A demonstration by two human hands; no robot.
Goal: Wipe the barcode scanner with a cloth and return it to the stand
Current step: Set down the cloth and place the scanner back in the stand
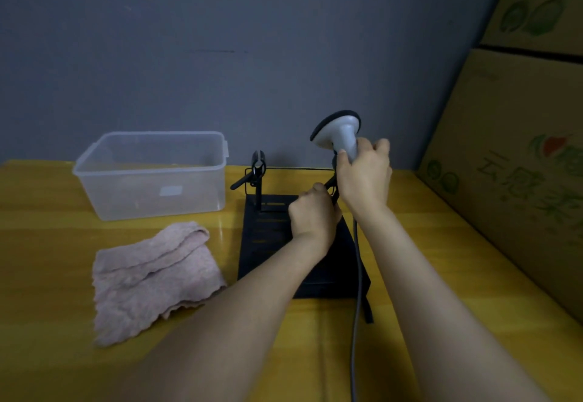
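A grey and white barcode scanner (339,131) stands head-up above the right side of the black stand (268,237). My right hand (366,177) is wrapped around the scanner's handle. My left hand (314,215) is closed on the stand's right clamp arm, just below the scanner. The scanner's grey cable (356,291) hangs down toward me between my forearms. A crumpled pink cloth (151,278) lies on the yellow table (47,275) left of the stand, untouched. The stand's left clamp (257,169) is free.
A clear plastic box (151,174) sits at the back left of the table against the grey wall. Stacked cardboard cartons (517,149) rise along the right edge of the table.
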